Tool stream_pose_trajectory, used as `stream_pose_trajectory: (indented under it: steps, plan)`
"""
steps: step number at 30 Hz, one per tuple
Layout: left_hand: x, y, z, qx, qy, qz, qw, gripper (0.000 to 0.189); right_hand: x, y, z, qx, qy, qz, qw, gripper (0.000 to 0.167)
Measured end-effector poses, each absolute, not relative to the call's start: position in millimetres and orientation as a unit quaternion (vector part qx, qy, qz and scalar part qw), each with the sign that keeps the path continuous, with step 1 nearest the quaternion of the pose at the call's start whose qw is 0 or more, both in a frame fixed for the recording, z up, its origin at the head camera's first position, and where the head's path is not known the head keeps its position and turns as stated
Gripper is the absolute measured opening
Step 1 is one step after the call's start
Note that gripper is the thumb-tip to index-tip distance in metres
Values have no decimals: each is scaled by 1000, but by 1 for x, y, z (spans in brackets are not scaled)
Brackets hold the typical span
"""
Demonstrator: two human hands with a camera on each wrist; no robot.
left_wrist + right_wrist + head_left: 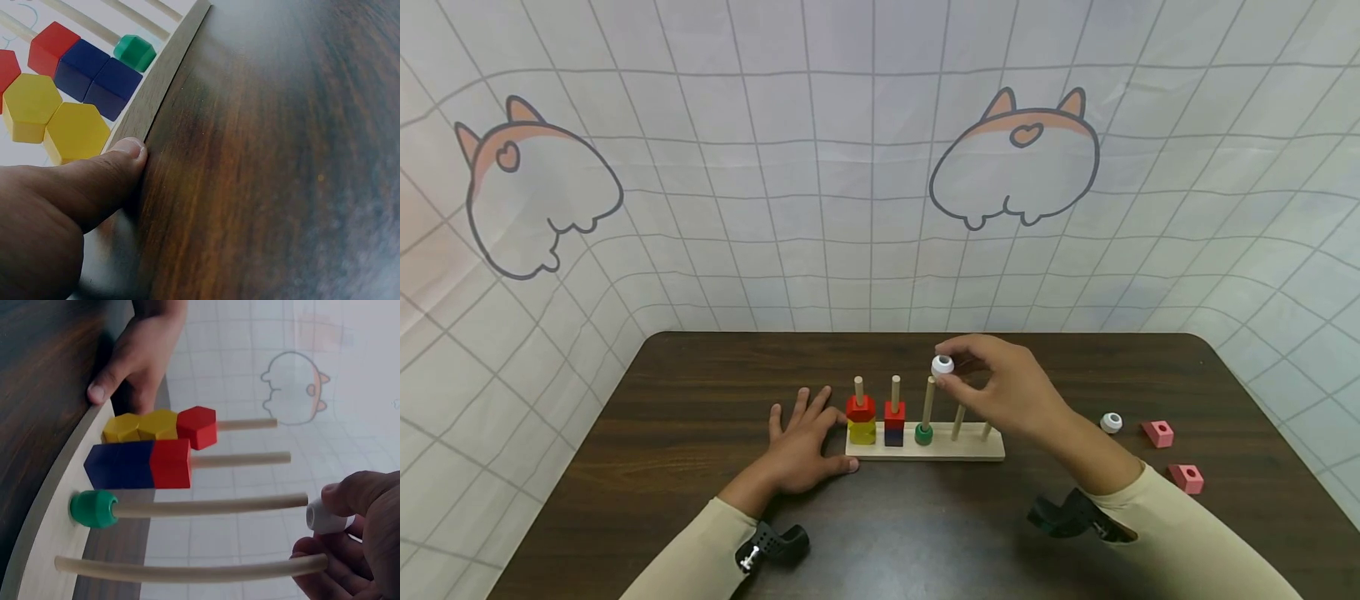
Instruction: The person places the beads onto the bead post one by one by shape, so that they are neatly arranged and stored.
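Between thumb and fingers, my right hand [1003, 379] pinches a white bead [942, 365] at the top of the third peg [928, 402]. In the right wrist view the bead's hole faces that peg's tip, a small gap apart. A green bead [923, 433] sits at the foot of this peg. My left hand [805, 450] lies with fingers spread at the left end of the wooden peg board [955, 452], its thumb touching the front edge. On the first peg, a red block [861, 408] tops yellow blocks [862, 432]. The second bears a red block [894, 412] over dark blue ones [893, 437].
Right of the board, another white bead [1111, 422] and two pink blocks [1161, 433] with holes lie on the dark wooden table [700, 417]. Two further pegs stand bare behind the right hand. A grid-patterned curtain [872, 208] hangs behind the table.
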State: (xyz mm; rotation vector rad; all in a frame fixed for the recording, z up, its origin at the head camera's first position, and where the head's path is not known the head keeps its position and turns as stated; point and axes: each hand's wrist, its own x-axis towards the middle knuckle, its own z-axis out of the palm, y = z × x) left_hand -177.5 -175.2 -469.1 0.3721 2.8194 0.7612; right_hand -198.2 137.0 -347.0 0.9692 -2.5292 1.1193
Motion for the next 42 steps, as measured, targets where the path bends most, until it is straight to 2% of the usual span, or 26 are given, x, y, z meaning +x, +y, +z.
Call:
stream_pose_trajectory:
  steps: [16, 31, 42]
  plan:
    - [-178, -176, -469, 126, 952, 261, 99, 55, -185, 121, -353, 297, -872, 368, 126, 36]
    - [-177, -175, -468, 126, 952, 259, 100, 56, -184, 117, -376, 253, -859, 418, 153, 35]
    - [-177, -175, -468, 126, 953, 258, 99, 55, -182, 115, -388, 236, -853, 440, 153, 33]
